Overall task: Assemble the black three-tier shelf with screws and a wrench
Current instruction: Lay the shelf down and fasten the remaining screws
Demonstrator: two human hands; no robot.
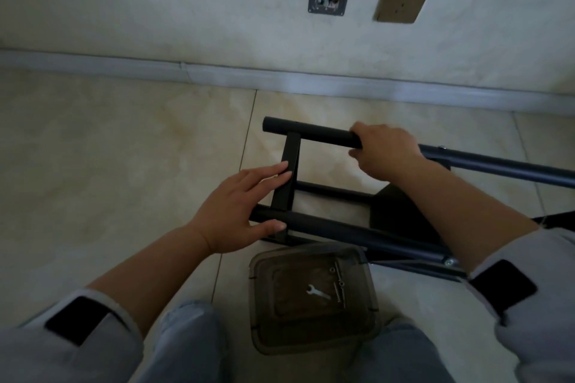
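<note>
Fingers (357, 154) of the right hand (384, 152) curl round the top tube of the shelf (329, 228), which lies on the floor (124, 149). Left hand (239, 208) fingers lie straight on the crossbar. Metal looks stiff and smooth; hold the tubes. Wrench (318, 292) waits in the tub (314, 342).

I see the shelf frame (326, 221) lying on the floor (109, 149) before the wall (217, 25). Nearer to me stands a box (314, 298); the wrench (318, 292) lies in it, with the screws (339, 286) to its right.

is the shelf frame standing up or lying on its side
Lying on its side: the black shelf frame has its long tubes running level along the tiled floor, beside the tray.
</note>
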